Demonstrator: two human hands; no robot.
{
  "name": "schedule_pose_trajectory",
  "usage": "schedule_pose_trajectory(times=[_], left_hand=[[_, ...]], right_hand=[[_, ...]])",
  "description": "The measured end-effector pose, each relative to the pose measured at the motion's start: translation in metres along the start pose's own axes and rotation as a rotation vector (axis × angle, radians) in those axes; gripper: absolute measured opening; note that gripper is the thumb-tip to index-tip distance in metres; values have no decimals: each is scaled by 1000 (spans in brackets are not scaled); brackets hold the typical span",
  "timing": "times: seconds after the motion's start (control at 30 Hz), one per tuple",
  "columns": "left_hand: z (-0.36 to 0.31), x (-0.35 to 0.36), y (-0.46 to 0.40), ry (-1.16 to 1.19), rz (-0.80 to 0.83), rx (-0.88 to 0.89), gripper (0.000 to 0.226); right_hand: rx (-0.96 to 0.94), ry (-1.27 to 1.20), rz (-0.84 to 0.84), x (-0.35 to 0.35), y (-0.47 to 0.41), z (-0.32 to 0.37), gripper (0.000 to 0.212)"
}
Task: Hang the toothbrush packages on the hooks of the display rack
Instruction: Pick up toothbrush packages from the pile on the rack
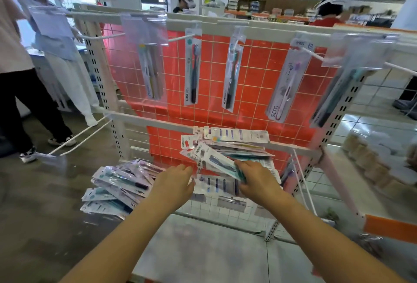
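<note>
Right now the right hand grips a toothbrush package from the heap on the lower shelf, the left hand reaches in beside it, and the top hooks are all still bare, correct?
Not quite. The head view shows the top hooks already carrying hanging toothbrush packages. The rest stands: the right hand grips a package at the heap, and the left hand reaches in beside it.

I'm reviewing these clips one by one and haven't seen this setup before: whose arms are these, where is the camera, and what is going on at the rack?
There is no machine here. One camera sits on a person's head, looking forward and down, so the two bare arms are theirs. Ahead stands a display rack with a red grid back, where several toothbrush packages already hang on white hooks. Lower down, loose packages lie in a heap. The right hand has one package in its grip; the left hand reaches beside it, fingers relaxed.
</note>
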State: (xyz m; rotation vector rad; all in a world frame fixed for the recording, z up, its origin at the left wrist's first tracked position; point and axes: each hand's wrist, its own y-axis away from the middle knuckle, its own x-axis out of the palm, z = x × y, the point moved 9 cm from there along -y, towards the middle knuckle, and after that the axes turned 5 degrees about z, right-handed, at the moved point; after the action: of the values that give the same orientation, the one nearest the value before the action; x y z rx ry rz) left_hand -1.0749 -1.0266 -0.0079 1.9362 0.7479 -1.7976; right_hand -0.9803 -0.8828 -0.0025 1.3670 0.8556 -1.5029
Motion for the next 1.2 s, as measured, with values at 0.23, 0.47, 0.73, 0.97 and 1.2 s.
schedule_pose_trajectory(times=[0.23,0.47,0.73,0.97,1.2], left_hand=[[-33,31,-13,-73,115,193,62],[-51,48,-19,-280,189,239,77],[-48,52,-17,-319,109,286,65],[-47,60,-15,-248,28,320,48],[-47,52,-12,-136,101,234,48]], right_hand=[[31,11,-18,-7,9,-14,56],[70,26,-21,-7,13,-26,57],[87,26,-16,-6,14,-29,56],[75,13,-25,-2,14,-25,54],[78,5,-40,-2,18,-27,52]])
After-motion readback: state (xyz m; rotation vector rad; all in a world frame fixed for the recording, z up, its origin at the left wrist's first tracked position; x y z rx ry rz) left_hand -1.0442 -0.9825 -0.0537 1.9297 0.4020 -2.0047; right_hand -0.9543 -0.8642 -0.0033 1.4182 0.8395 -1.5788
